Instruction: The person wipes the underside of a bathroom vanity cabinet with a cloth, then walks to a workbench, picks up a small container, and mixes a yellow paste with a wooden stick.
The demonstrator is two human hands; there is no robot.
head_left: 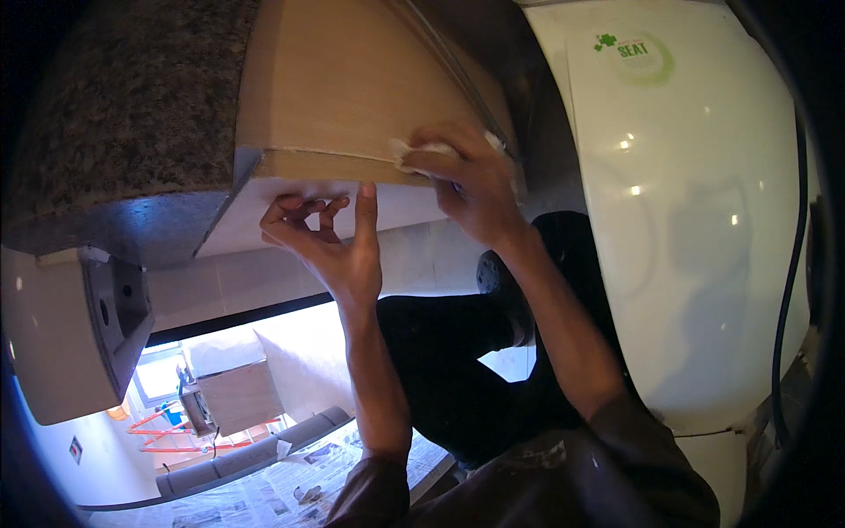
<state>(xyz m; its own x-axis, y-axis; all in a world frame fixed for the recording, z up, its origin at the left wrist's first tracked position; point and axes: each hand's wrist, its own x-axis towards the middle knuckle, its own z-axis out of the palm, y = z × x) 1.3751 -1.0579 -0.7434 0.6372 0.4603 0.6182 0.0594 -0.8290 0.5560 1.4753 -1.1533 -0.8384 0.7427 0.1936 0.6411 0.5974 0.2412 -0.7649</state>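
Sporting round green label (pixel 635 51), toilet lid (pixel 704 220).

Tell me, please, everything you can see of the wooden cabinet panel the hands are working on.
The wooden cabinet panel is light tan with a smooth, laminate-like face, sitting under a speckled granite countertop. Its lower edge shows a darker raw strip and a thin pale seam. The right hand presses a white cloth against that edge near the corner. The left hand is just beneath, thumb raised toward the pale underside; contact is unclear.
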